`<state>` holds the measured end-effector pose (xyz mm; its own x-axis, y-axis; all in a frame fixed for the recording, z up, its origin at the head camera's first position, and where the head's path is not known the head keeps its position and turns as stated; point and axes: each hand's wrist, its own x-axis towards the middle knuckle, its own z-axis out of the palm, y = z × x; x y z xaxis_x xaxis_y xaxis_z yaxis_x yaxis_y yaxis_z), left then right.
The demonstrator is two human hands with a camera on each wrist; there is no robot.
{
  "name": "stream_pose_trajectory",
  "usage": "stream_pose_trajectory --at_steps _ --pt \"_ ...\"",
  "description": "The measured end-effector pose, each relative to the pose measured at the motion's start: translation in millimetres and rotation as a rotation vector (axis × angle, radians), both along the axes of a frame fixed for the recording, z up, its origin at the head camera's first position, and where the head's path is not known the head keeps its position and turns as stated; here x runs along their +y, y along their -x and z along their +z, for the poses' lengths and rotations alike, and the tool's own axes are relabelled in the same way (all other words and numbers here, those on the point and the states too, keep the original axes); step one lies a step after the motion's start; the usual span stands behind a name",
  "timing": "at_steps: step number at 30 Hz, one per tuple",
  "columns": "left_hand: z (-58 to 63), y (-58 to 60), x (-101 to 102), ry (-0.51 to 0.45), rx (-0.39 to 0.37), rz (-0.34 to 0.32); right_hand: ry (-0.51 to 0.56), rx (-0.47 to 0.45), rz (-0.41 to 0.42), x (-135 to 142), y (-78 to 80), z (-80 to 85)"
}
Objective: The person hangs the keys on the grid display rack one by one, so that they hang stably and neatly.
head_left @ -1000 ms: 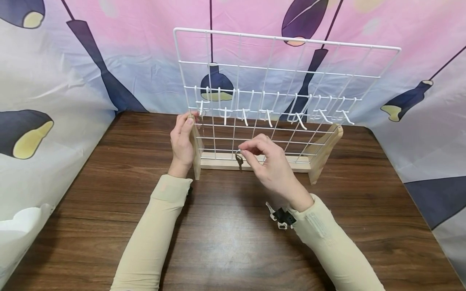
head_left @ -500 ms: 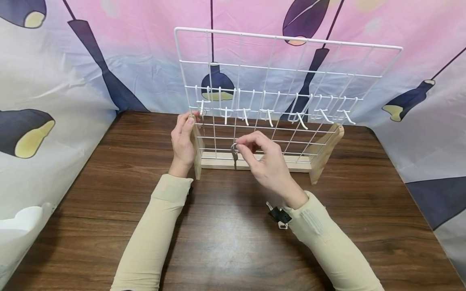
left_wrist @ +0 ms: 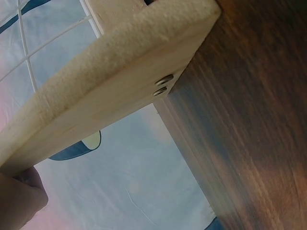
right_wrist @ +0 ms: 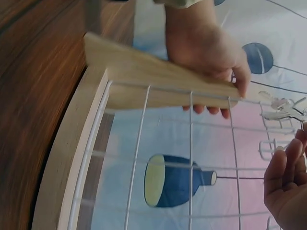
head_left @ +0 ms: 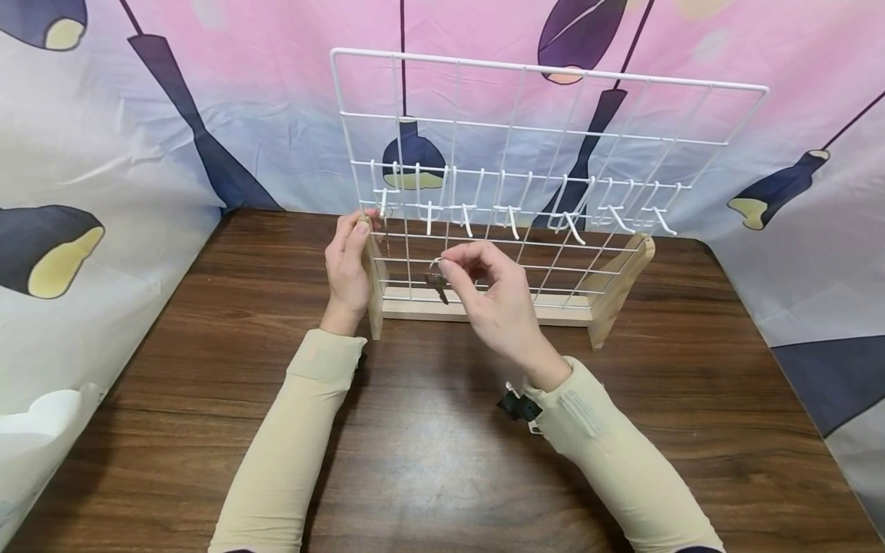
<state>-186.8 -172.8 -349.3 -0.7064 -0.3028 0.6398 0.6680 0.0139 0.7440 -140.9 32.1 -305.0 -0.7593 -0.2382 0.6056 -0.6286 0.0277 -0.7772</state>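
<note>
Pinches keys (head_left: 437,286) by the ring (head_left: 432,263) in the right grip (head_left: 494,303), before the rack (head_left: 525,68), below the hooks (head_left: 512,221) in head view, probably to keep them dangling free. Grasps the post (head_left: 376,296) with the left grip (head_left: 349,269), presumably for steadiness.

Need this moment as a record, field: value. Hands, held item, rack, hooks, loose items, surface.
left_hand: left hand grips the left wooden end piece
right_hand: right hand pinches a ring with keys
held_item_position: in front of the wire grid, below the hooks
rack: white grid between two wooden end pieces, upright
hooks: seven white hooks in a row; something thin hangs by the leftmost, too small to identify
loose_items: metal pieces, probably keys, partly hidden by the black device at the right cuff
surface: brown wood-grain table
</note>
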Motion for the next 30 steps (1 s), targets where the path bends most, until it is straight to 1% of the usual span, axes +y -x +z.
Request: stream_pose_trajectory --at_steps 6,13,19,23,30 --pt "-0.9 0.2 0 0.001 0.001 0.001 0.154 -0.148 0.025 -4 -1.2 6.7" --pt "-0.5 0.2 -1 -0.007 0.006 -0.001 0.230 -0.277 0.061 -9 -3.8 16.3" --pt "-0.7 1.1 0 -0.001 0.003 -0.008 0.304 -0.385 0.084 -14 -6.2 17.1" --pt "-1.7 1.5 0 -0.005 0.004 -0.013 0.333 -0.421 0.092 -15 -5.8 15.6" --pt "-0.9 0.9 0 -0.012 0.012 -0.006 0.370 -0.451 0.128 -17 -4.8 16.8"
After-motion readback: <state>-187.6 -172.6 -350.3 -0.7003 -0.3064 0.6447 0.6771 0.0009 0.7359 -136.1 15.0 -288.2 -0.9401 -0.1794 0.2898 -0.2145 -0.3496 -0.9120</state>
